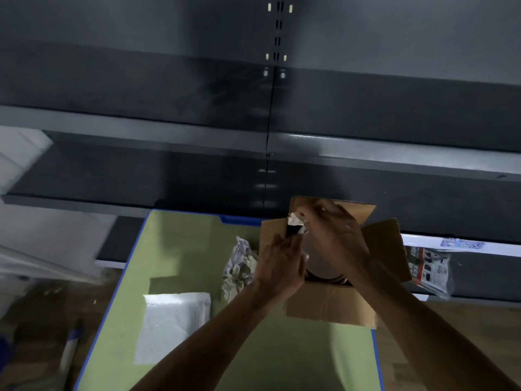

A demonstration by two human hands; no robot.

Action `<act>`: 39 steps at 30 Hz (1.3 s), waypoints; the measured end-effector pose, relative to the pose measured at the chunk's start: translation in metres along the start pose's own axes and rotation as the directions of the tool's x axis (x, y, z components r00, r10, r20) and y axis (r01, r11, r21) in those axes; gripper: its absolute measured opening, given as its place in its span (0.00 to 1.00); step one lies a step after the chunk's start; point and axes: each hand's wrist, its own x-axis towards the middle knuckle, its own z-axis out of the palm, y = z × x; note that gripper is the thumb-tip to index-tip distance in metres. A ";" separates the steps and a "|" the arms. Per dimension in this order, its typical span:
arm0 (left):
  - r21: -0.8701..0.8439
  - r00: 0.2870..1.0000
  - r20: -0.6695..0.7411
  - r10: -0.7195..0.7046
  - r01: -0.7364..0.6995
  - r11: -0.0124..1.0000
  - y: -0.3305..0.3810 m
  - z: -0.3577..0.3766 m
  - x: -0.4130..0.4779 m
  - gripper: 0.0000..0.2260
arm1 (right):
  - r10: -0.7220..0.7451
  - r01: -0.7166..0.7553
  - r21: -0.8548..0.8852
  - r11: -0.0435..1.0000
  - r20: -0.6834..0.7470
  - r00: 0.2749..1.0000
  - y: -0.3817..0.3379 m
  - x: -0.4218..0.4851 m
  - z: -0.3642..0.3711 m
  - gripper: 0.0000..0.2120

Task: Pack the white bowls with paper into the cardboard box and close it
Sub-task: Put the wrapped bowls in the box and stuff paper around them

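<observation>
An open cardboard box (327, 303) stands on the green table, its flaps spread outward. Inside it I see part of a white bowl (321, 266). My right hand (335, 235) reaches over the box's opening, its fingers pinching a crumpled piece of paper (296, 220) at the far left corner. My left hand (279, 263) rests against the box's left wall and flap, fingers curled at the rim; whether it grips the flap or the bowl is unclear. More crumpled paper (239, 266) lies on the table left of the box.
A flat whitish sheet (174, 325) lies on the green, blue-edged table (183, 249). Dark metal shelving (253, 165) rises right behind the table. A printed packet (428, 270) sits on a shelf at the right. A wooden floor shows on both sides.
</observation>
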 end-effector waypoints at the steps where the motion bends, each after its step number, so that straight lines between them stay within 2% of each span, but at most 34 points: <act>1: 0.006 1.000 0.000 0.010 -0.010 1.000 0.001 -0.002 -0.001 0.16 | -0.058 0.059 -0.023 0.998 0.027 0.998 -0.001 0.003 0.004 0.23; 5: 0.000 1.000 0.003 0.013 -0.013 1.000 -0.001 -0.009 -0.004 0.13 | -0.196 0.201 -0.022 0.979 0.153 0.969 0.001 0.009 0.029 0.20; 9: -0.017 1.000 0.010 0.007 -0.007 1.000 -0.004 -0.009 -0.005 0.15 | -0.196 0.192 0.037 0.981 0.215 0.957 0.010 0.004 0.037 0.19; 12: -0.018 1.000 0.014 0.010 -0.010 1.000 -0.004 -0.009 -0.007 0.17 | -0.218 0.215 0.036 0.976 0.208 0.954 0.014 -0.006 0.036 0.22; 18: -0.028 0.999 -0.034 0.042 -0.043 0.999 -0.001 -0.012 -0.007 0.16 | -0.249 0.217 0.148 0.965 0.255 0.934 0.017 -0.006 0.028 0.25; 21: 0.010 0.998 -0.034 0.051 -0.051 0.999 -0.001 -0.011 -0.008 0.15 | -0.240 0.214 0.118 0.970 0.300 0.923 0.016 -0.005 0.030 0.24; 26: 0.068 0.996 -0.052 0.069 -0.066 0.996 0.002 -0.011 -0.008 0.12 | -0.201 0.188 0.073 0.979 0.277 0.940 0.009 -0.001 0.034 0.19; 31: 0.055 0.996 -0.043 0.073 -0.070 0.996 0.001 -0.011 -0.009 0.11 | -0.150 0.101 0.169 0.980 0.311 0.939 0.010 0.007 0.042 0.16; 36: 0.054 0.995 -0.053 0.087 -0.084 0.995 -0.002 -0.008 -0.010 0.11 | -0.160 0.115 0.169 0.979 0.284 0.945 0.011 0.007 0.043 0.10; 37: 0.052 0.995 -0.049 0.088 -0.086 0.995 -0.003 -0.007 -0.011 0.12 | -0.184 0.141 0.171 0.975 0.274 0.944 0.012 0.005 0.041 0.10; 39: 0.049 0.996 -0.039 0.081 -0.079 0.996 -0.005 -0.006 -0.013 0.13 | -0.226 0.176 0.205 0.963 0.253 0.941 0.016 -0.003 0.035 0.17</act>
